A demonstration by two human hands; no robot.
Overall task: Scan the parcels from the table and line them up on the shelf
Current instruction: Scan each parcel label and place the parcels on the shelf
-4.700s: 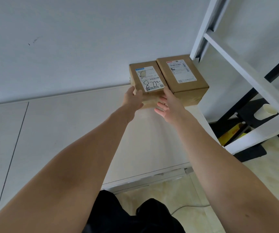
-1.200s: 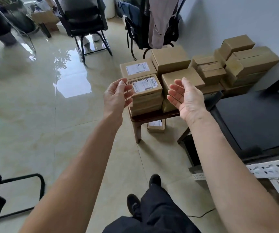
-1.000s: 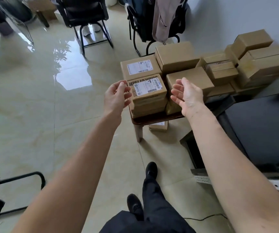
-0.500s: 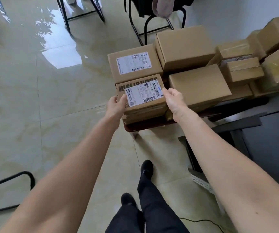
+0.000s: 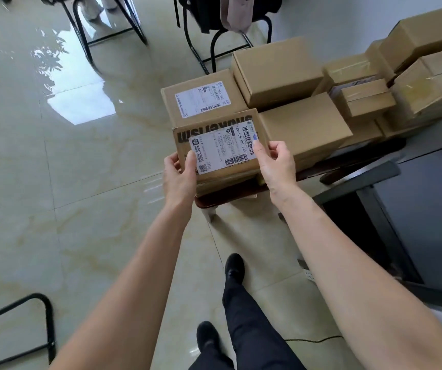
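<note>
A brown cardboard parcel [image 5: 214,132] with a white barcode label and black lettering tops a stack at the near corner of a small wooden table [image 5: 224,200]. My left hand [image 5: 178,174] grips its left edge, thumb on the label. My right hand [image 5: 276,164] grips its right edge, thumb on the label's barcode corner. Behind it lies another labelled parcel [image 5: 201,98]. Several plain brown parcels [image 5: 276,72] are piled across the table toward the right wall.
A dark desk top [image 5: 433,198] stands right of the table. Black chairs [image 5: 214,36] stand behind the parcels on the glossy tiled floor. A black chair leg [image 5: 41,324] curves at bottom left. My legs and shoes [image 5: 234,265] are below.
I turned from the shelf to the table and stepped closer. Both hands, open in the air a second ago, closed on the sides of the top labelled parcel.
</note>
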